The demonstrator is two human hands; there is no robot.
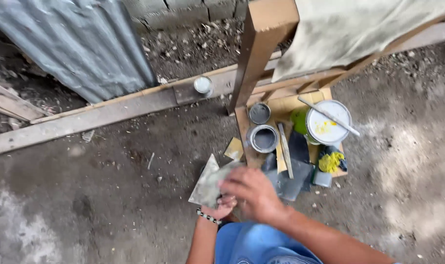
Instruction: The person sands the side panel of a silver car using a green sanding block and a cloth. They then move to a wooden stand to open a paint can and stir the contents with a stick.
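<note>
A corrugated metal sheet (pixel 80 44) leans at the upper left, above a long wooden plank (pixel 110 110) that runs across the dirt ground (pixel 85 195). A brown wooden post (pixel 259 49) rises at the centre, with a pale cloth (pixel 349 34) draped over the frame beside it. At the post's foot lies a cardboard sheet (pixel 283 105) bearing the containers. The largest is a white bucket (pixel 328 122) holding white paint streaked with yellow, with a stir stick (pixel 330 116) laid across its rim. Left of it stands an open tin (pixel 264 138) with dark grey contents, and its round lid (pixel 259 113) lies just behind. A small capped jar (pixel 203 85) sits apart on the plank. A yellow-stained rag (pixel 331 161) lies below the bucket.

Nearest the camera, the left hand (pixel 221 208) grips a grey sheet of sandpaper (pixel 210 183) from beneath, held over the ground. The right hand (pixel 254 193) lies over it, fingers curled on the sheet's edge.
</note>
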